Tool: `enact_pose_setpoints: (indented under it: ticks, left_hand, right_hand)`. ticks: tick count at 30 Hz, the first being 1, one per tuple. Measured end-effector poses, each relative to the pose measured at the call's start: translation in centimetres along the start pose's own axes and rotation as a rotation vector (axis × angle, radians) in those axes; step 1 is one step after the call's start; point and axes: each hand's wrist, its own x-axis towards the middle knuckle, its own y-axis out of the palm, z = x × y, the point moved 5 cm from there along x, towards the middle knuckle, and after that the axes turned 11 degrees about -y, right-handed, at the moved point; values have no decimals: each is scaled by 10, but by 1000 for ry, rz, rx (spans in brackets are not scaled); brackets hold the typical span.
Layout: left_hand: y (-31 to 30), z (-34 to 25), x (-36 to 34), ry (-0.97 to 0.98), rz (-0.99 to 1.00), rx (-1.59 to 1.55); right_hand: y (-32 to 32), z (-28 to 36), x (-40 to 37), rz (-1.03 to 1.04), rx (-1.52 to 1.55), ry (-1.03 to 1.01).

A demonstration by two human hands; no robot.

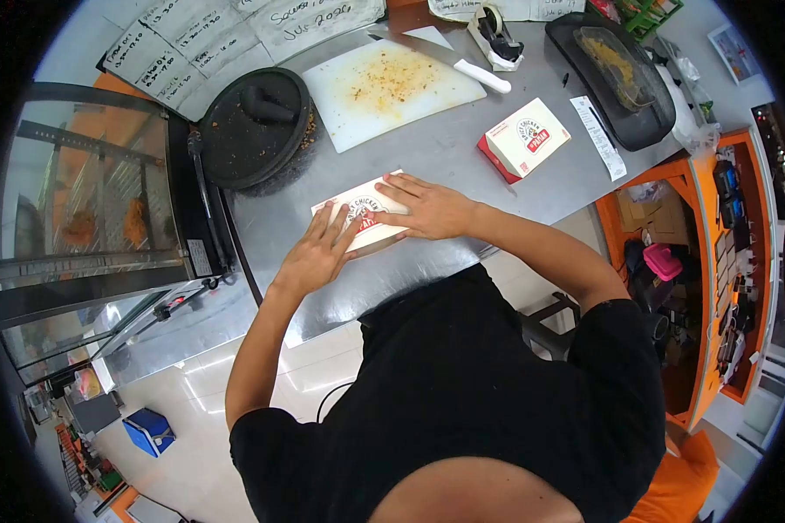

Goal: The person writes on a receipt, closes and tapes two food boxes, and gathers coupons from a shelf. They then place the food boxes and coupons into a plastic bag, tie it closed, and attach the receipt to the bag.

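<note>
Grip: left hand point(317, 254), right hand point(429, 210) flat on carton point(352, 206) | print (mostly covered) unreadable

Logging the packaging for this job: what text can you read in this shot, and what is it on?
"CHICKEN": on the flat white and red printed carton under the left hand and right hand; the rest of the print is covered.
Folded white and red carton box: round logo, too small to read.
Handwritten white paper sheets: too blurred to read.
White receipt strip: too small to read.
</note>
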Motion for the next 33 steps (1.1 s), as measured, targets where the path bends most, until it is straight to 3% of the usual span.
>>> enact_pose_setpoints:
  ticks: [5,9,13,16,18,19,21,22,23,25,26,27,29,31,33]
  left_hand:
    - [12,-5,-7,9,-3,-25]
    - [22,-13,-12,-129,9,-177]
    - [34,-12,-12,-165,-108,-200]
    - [37,-15,-11,-186,-179,-207]
    - [37,-23,-7,-200,-220,-191]
    - [38,-27,-4,-234,-260,-225]
    - [44,-43,3,-239,-301,-286]
    - [45,-44,4,-283,-325,-270]
    - [47,-45,6,-329,-353,-251]
    - [46,-55,9,-345,-359,-263]
    - [46,-58,12,-368,-359,-259]
    - [46,-61,14,-394,-358,-253]
    - [47,-71,23,-407,-372,-229]
    - [52,-82,36,-430,-383,-228]
    - [53,-99,52,-459,-397,-227]
  right_hand:
    - [-3,3,-4,-47,76,-20]
    - [-10,5,-8,-133,161,-24]
    - [13,0,-10,-151,105,-22]
    - [21,5,-20,-275,176,79]
    - [27,6,-30,-479,304,332]
    - [30,7,-31,-479,292,334]
    - [39,4,-47,-579,463,556]
    - [36,6,-50,-680,387,573]
    - [34,5,-59,-674,365,582]
    - [32,1,-72,-407,493,812]
    - [15,-3,-77,-488,472,761]
    - [4,-14,-85,-491,463,756]
    - [-30,-51,-112,-716,380,712]
    - [-82,-114,-143,-754,432,1048]
    - [-107,-208,-184,-973,81,973]
